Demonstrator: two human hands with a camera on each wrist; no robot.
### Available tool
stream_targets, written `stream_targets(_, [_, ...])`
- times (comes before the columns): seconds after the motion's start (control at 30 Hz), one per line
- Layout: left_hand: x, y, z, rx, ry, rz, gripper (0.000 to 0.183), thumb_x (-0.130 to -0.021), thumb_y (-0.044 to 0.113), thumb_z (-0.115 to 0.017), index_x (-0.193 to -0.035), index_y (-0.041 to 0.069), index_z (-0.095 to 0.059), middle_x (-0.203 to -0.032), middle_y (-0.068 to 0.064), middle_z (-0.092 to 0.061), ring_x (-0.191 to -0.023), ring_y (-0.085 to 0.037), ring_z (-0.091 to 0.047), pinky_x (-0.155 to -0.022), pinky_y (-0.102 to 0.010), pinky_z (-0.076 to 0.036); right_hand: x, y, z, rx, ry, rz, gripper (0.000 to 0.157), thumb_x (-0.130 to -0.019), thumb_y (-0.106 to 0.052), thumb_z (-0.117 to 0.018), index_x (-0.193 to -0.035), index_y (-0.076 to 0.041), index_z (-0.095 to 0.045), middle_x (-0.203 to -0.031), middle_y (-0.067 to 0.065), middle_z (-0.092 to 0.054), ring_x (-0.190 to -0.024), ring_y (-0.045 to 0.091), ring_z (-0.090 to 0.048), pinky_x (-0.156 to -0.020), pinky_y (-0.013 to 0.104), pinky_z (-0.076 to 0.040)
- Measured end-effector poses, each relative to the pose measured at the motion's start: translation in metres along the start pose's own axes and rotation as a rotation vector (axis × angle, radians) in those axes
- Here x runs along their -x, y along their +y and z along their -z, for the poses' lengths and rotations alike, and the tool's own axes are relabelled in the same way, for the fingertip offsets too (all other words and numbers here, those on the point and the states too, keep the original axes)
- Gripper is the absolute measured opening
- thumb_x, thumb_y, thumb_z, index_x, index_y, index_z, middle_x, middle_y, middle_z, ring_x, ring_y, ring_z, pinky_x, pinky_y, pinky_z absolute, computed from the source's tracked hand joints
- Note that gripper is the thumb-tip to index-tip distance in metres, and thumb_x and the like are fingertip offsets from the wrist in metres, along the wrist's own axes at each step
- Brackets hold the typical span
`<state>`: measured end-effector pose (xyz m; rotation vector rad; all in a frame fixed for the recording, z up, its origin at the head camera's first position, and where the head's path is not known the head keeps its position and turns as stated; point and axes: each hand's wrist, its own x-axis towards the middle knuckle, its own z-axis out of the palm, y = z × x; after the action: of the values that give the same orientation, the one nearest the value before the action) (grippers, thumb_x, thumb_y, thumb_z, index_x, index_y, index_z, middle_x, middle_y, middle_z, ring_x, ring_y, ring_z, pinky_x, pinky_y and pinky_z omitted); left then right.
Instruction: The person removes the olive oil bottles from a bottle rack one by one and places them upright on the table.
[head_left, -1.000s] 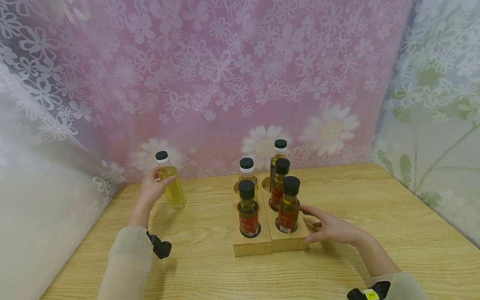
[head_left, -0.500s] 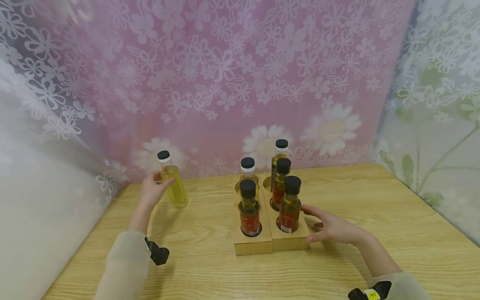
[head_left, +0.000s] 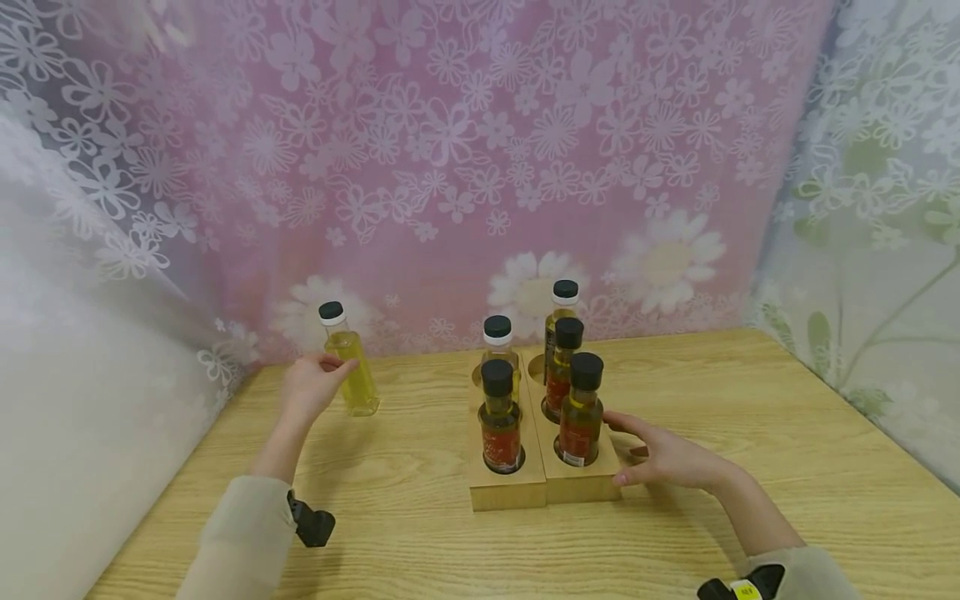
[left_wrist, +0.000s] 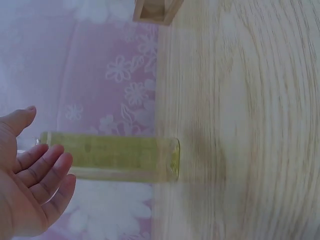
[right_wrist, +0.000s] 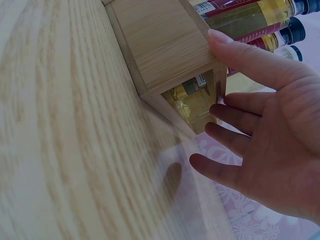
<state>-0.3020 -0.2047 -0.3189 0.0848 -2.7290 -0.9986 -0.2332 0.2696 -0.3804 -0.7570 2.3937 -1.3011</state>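
A clear glass bottle of yellow oil point(head_left: 360, 385) with a dark cap stands upright on the table at left. My left hand point(head_left: 311, 387) is beside it in the head view; the left wrist view shows the fingers loosely bent, thumb apart, and nothing gripped. Two wooden bottle racks point(head_left: 508, 497) stand side by side at the centre. My right hand point(head_left: 667, 457) rests at the right rack's side, its thumb point(right_wrist: 220, 37) at the front corner and the other fingers beside the open side. Red-labelled oil bottles point(head_left: 577, 433) and white-collared bottles point(head_left: 498, 333) stand in the racks.
Round holes show in the racks' tops, including one behind the left rack's bottles. A pink floral curtain point(head_left: 420, 167) hangs behind the table point(head_left: 405, 533). Pale curtains point(head_left: 900, 208) flank it on both sides.
My left hand has let go of the yellow oil bottle and drawn slightly off toward me. The bottle stays standing. My right hand keeps its place at the rack.
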Motion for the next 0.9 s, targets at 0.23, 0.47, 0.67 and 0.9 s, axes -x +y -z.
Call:
stream_targets(0.23, [0.002, 0.023, -0.013, 0.052, -0.03, -0.087, 0.062, -0.084, 0.053, -0.06, -0.114, -0.001, -0.06, -0.103, -0.018, -0.062, -0.095, -0.033, -0.057, -0.079, -0.044, -0.047, 0.0, 0.003, -0.001, 0.007, 0.011, -0.019, 0.089, -0.083, -0.022, -0.07, -0.146, 0.004, -0.012, -0.148, 0.031, -0.009, -0.123, 0.06, -0.021, -0.094, 0.064, -0.03])
stream_targets(0.47, [0.003, 0.039, -0.026, 0.082, -0.114, -0.146, 0.053, -0.086, 0.043, -0.063, -0.119, 0.002, -0.057, -0.104, -0.014, -0.063, -0.095, -0.029, -0.058, -0.079, -0.043, -0.047, 0.0, 0.002, 0.0, 0.004, 0.01, -0.031, 0.09, -0.083, -0.022, -0.07, -0.146, 0.004, -0.012, -0.146, 0.033, -0.011, -0.123, 0.06, -0.023, -0.093, 0.064, -0.032])
stream_targets(0.67, [0.008, 0.056, -0.036, 0.102, -0.151, -0.192, 0.053, -0.085, 0.04, -0.066, -0.123, 0.005, -0.055, -0.103, -0.009, -0.063, -0.096, -0.026, -0.058, -0.08, -0.043, -0.048, 0.0, -0.001, 0.001, 0.004, 0.007, -0.016, 0.089, -0.083, -0.021, -0.07, -0.146, 0.004, -0.012, -0.146, 0.033, -0.012, -0.126, 0.057, -0.019, -0.094, 0.064, -0.031])
stream_targets(0.9, [0.013, 0.074, -0.052, 0.119, -0.2, -0.249, 0.055, -0.082, 0.037, -0.07, -0.125, 0.007, -0.054, -0.107, -0.009, -0.062, -0.097, -0.024, -0.059, -0.08, -0.042, -0.049, -0.001, 0.001, 0.0, 0.009, 0.01, -0.003, 0.089, -0.083, -0.02, -0.071, -0.146, 0.005, -0.013, -0.146, 0.032, -0.014, -0.13, 0.053, -0.016, -0.095, 0.063, -0.03])
